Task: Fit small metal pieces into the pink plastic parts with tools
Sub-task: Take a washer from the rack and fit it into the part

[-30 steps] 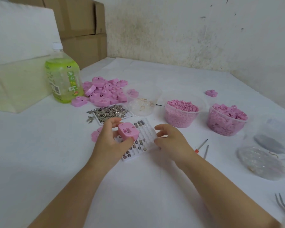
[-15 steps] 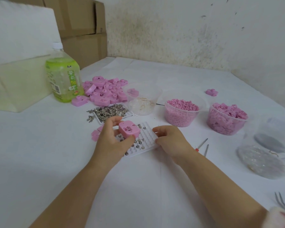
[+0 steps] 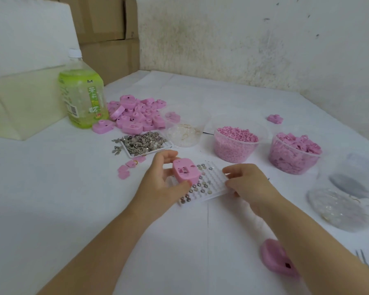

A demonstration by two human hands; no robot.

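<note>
While the left hand [image 3: 160, 185] grips a pink part [image 3: 185, 172] between thumb and fingers, just above the white tray [image 3: 214, 177], the right hand [image 3: 250, 185] pinches that tray's right edge, and small metal pieces [image 3: 197, 187] sit in the tray's pockets

Single view, head-worn, wide-angle: faces forward and down over the bench [image 3: 51, 199] toward the far wall [image 3: 243, 39]. Close range, with left hand [image 3: 162, 182] and right hand [image 3: 251, 184] near frame centre. Bench's far edge visible.
</note>
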